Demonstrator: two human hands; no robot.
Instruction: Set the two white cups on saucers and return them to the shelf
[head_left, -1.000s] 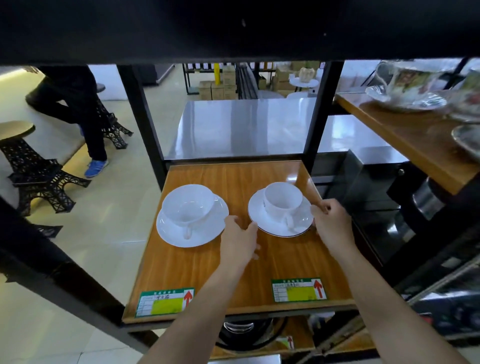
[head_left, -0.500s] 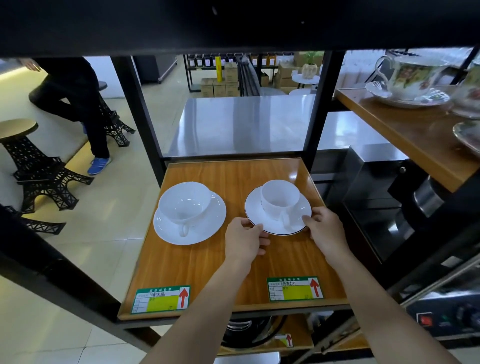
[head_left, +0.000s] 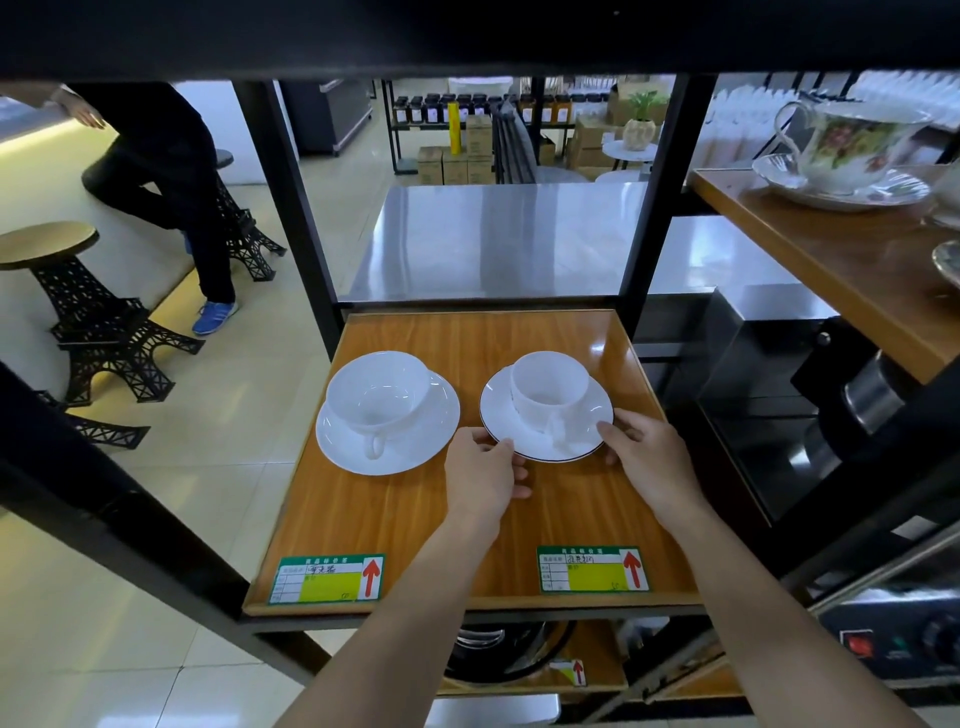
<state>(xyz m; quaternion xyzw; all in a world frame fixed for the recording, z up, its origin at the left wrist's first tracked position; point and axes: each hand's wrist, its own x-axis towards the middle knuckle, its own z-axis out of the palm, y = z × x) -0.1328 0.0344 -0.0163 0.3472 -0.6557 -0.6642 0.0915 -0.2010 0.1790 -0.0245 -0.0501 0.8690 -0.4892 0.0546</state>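
Observation:
Two white cups stand on white saucers on the wooden shelf (head_left: 415, 525). The wide left cup (head_left: 379, 395) sits on the left saucer (head_left: 415, 447), handle toward me. The taller right cup (head_left: 550, 389) sits on the dark-rimmed right saucer (head_left: 582, 436). My left hand (head_left: 483, 478) pinches that saucer's near left rim. My right hand (head_left: 649, 457) holds its near right rim.
Black frame posts (head_left: 291, 218) flank the shelf, a dark board hangs overhead. Two price labels (head_left: 327, 578) sit at the front edge. A flowered cup and saucer (head_left: 852, 150) rest on a higher shelf at right. Appliances stand lower right. A person stands far left by stools.
Both hands stay on the right saucer's rim, sliding slightly nearer me along it. The cup and saucer have barely shifted on the shelf. The left cup is unmoved.

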